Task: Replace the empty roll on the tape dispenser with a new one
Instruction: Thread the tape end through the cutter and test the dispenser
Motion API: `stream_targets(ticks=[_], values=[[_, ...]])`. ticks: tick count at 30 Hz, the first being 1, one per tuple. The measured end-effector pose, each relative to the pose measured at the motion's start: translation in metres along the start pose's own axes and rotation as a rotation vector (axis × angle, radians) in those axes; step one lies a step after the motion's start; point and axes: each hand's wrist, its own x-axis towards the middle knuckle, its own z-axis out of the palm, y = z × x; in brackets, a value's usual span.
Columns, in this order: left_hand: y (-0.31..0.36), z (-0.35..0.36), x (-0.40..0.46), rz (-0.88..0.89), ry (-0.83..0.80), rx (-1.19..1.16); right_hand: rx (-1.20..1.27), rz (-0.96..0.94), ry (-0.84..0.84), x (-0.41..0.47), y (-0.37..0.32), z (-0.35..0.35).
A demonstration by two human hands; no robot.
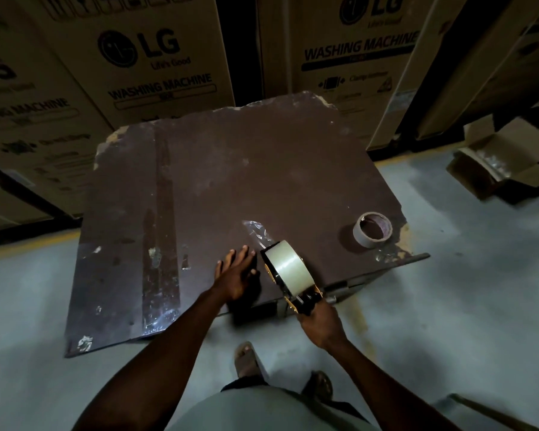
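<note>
The dispenser point(293, 284), loaded with a full roll point(288, 265), is gripped by the right hand point(319, 321); the left hand point(235, 275) is laid flat, fingers point(241, 253) released, on the tabletop point(231, 169).

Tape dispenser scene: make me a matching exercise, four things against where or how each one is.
Things:
1. new tape roll
2. empty roll
3. left hand
4. right hand

States:
A. lying alone near the table's right edge
B. gripping the tape dispenser handle
C. mounted on the dispenser
D. flat on the table, fingers spread

Pairs: 1-C, 2-A, 3-D, 4-B
</note>
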Motion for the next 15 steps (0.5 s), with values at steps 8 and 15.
stream_targets(ticks=[8, 15], values=[[0.002, -0.001, 0.001, -0.010, -0.021, 0.023, -0.057, -0.017, 0.019, -0.008, 0.025, 0.003], [0.000, -0.003, 0.004, -0.018, -0.036, 0.029, -0.069, -0.016, 0.048, -0.019, 0.039, 0.002]])
